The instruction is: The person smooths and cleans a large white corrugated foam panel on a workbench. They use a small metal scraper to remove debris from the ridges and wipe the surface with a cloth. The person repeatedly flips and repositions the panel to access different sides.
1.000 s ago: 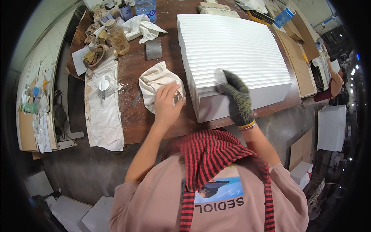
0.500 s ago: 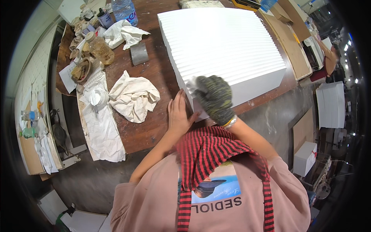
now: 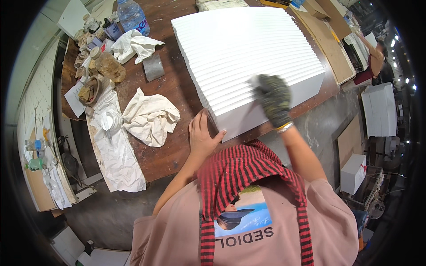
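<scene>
Far left shelf: small bottles and papers lie along a pale ledge at 9 o'clock, well apart from the work.
Clutter corner: at 10 to 11 o'clock on the table stand a brown jar, a small bowl and a clear plastic water bottle, pushed back, likely to keep the near edge free.
White sheet: a long cloth strip hangs over the table's near edge at 8 o'clock, with a small white cup on it.
Crumpled rag: a white rag lies loose just left of the left hand, within easy reach.
Grey block: a small grey sanding-type block lies flat at 11 o'clock beside a second crumpled cloth.
Left hand: the bare left hand is spread, fingers apart, palm pressed on the near left corner of the panel; it grips nothing and seems to steady the piece.
Ribbed panel: the big white ribbed panel lies flat on the table from centre to 1 o'clock, its near corner overhanging toward the person.
Right hand: the gloved right hand rests on the panel's near edge at 3 o'clock of the left hand; blurred, fingers curled downward, whether it holds anything I cannot tell.
Right background: white boxes stand on the floor; another person works at 2 o'clock.
</scene>
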A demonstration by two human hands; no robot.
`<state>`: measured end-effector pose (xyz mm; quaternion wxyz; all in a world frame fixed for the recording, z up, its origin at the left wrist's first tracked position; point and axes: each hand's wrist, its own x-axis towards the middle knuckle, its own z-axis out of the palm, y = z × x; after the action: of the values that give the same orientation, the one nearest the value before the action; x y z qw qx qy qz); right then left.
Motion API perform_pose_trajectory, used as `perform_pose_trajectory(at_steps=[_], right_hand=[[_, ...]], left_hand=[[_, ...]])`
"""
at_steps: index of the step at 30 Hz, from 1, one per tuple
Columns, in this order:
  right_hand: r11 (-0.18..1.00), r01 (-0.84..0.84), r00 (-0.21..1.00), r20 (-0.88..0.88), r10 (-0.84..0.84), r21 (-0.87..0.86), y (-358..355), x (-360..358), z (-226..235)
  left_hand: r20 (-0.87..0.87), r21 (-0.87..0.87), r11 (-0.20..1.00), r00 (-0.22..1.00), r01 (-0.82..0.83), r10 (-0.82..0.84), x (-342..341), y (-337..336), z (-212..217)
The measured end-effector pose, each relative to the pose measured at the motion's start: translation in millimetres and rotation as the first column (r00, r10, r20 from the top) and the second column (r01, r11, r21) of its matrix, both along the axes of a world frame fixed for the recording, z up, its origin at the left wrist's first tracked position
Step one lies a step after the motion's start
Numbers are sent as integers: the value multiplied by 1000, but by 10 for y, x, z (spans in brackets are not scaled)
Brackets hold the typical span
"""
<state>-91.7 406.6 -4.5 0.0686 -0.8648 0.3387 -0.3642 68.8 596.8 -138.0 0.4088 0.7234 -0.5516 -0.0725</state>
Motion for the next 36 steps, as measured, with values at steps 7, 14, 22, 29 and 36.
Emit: perform_pose_trajectory(at_steps=[7, 14, 22, 29, 36], right_hand=[[993, -38, 999, -31, 35, -109, 197, 363, -65], [987, -93, 987, -142, 74, -135, 54, 308, -400], [863, 423, 884, -81, -460, -278, -1027, -836, -28], [984, -169, 966, -209, 153, -61, 633, 530, -232], [948, -48, 999, 30, 41, 314, 360, 61, -37]], left_hand=[[-21, 42, 999, 1000, -4, 4, -7, 15, -46], [-39, 36, 999, 999, -11, 13, -5, 2, -60], [-26, 59, 998, 999, -24, 26, -18, 8, -60], [-12, 76, 997, 1000, -1, 2, 5, 1, -80], [-9, 43, 999, 1000, -18, 19, 6, 14, -112]])
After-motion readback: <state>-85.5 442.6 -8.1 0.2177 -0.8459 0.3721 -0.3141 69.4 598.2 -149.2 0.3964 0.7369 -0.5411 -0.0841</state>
